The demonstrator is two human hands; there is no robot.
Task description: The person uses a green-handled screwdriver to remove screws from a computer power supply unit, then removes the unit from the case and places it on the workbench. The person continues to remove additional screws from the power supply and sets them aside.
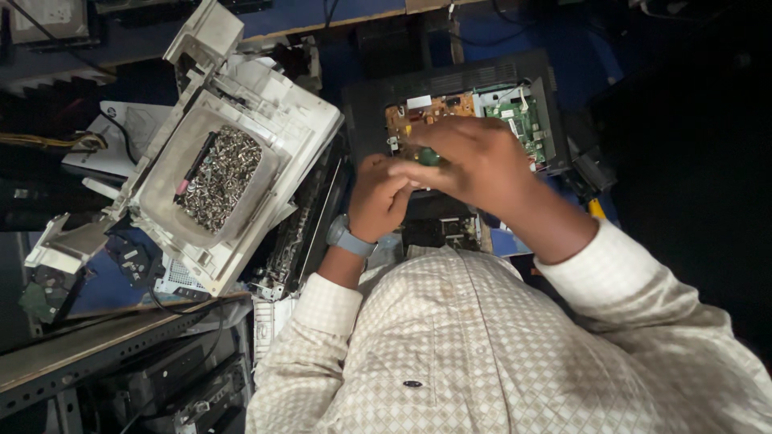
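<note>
Between the 2 hands, just above the person's chest, sits a small dark green part (429,156); it is blurred, so I cannot tell what kind of part it is. The right hand (470,161) reaches across from the right, fingers curled over the part and closed on it from above. The left hand (378,197) comes up from below, fingers bent in toward the same spot, touching or nearly touching the right hand; whether it truly grips the part I cannot tell. A grey wristwatch (348,236) sits on the left wrist, and both arms wear sleeves of a cream checked shirt (482,345).

Just beyond the hands, farther from the person, lies an opened black device (402,92) with its boards bare: an orange-brown circuit board (422,112) on the left and a green circuit board (523,120) on the right, side by side. The right hand covers the near edge of both.

Well to the left stands a tilted white plastic casing (297,120), used as a tray, holding a heap of silver screws (221,177). A thin dark tool with a pink end (193,169) lies along the left side of that heap. Near the lower left corner runs a dark metal shelf edge (96,341), with more machine parts beneath it.
</note>
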